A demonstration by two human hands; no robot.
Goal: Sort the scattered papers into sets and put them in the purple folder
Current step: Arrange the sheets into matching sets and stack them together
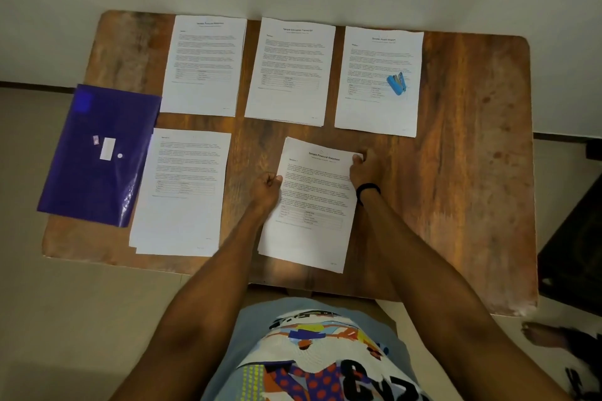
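Observation:
A paper set headed "Sample Financial Statement" point(312, 205) lies near the table's front edge. My left hand point(267, 189) grips its left edge, and my right hand point(366, 169) pinches its top right corner. Three more paper stacks lie in a row at the back: left stack point(205, 65), middle stack point(290, 72), right stack point(379, 81). Another stack point(182, 192) sits front left, its sheets slightly fanned. The purple folder point(97, 153) lies shut at the left, hanging over the table's edge.
A blue stapler point(396, 83) rests on the back right stack. The wooden table point(472, 140) has bare surface on its right side. A pale wall stands behind it. A dark object point(573, 238) sits on the floor at the right.

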